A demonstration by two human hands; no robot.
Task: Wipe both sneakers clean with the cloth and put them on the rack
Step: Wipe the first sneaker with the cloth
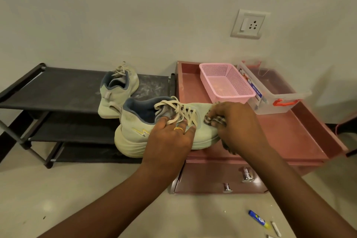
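Left hand grips sneaker at laces, right hand pinches cloth on toe, other sneaker on rack.

The left half of the rack's top shelf shows bare fabric where your hand could pass, while the second sneaker takes up the right half. On the counter, the pink basket and clear box stand side by side at the back, with bare surface in front inside the raised rim. The held sneaker blocks the gap between rack and counter; your left hand grips it and your right hand presses the cloth on its toe.
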